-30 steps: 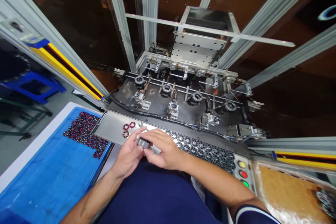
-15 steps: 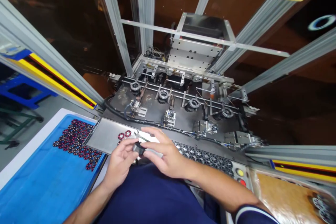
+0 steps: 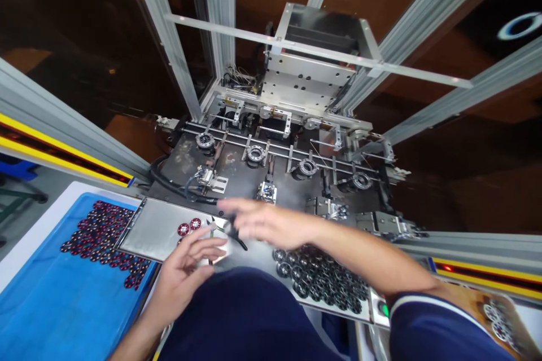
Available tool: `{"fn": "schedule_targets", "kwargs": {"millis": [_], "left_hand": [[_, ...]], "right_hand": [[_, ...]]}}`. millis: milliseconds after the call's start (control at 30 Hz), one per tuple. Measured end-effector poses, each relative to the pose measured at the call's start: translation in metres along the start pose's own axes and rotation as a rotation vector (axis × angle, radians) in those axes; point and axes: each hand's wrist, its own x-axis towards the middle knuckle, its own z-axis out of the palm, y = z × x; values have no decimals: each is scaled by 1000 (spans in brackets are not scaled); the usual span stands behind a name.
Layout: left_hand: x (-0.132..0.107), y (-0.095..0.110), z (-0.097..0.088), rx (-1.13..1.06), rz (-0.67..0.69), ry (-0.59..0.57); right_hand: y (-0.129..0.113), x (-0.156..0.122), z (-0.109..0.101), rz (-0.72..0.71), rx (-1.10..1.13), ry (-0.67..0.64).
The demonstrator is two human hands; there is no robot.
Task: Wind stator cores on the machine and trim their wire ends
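At left, dark-and-red parts (image 3: 99,242) crowd one end of a blue tray (image 3: 51,310); beside it, red-rimmed discs (image 3: 183,229) sit on a metal tray (image 3: 150,225) near the left hand (image 3: 182,276), its grip wide, nothing visible inside. A dark-handled tool (image 3: 242,245) shows by the blurred right hand (image 3: 275,225); whether that grip holds anything cannot be told. Rightward, dark discs (image 3: 315,279) lie packed; a low sweep of the right forearm (image 3: 364,248) could scatter them.

A single view from the person's head, facing forward and down: shirt (image 3: 254,316) nearest at the bottom, left hand (image 3: 183,271) and right hand (image 3: 273,224) close ahead, machine (image 3: 292,90) farther off beyond.
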Motion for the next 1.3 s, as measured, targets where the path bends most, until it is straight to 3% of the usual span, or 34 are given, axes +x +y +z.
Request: {"fn": "schedule_targets", "kwargs": {"millis": [100,200,267,433,1000,1133,1300], "left_hand": [[7,-10,-10,65,-30,130],[7,-23,-17,106,-80,186],[4,-32,-21,109,-109,218],[-3,-42,-23,98,-158,260],[4,-41,-15,196,-127,209],[19,-48,-4,523,17,-13],[61,-73,31,726,181,-318]], "right_hand": [[38,21,-61,251,-476,172],[82,39,-105,363,-575,196],[104,44,-116,398,-593,189],[128,42,-113,440,-639,151],[145,55,-105,554,-754,126],[147,58,-107,575,-784,110],[136,55,-103,571,-871,158]]}}
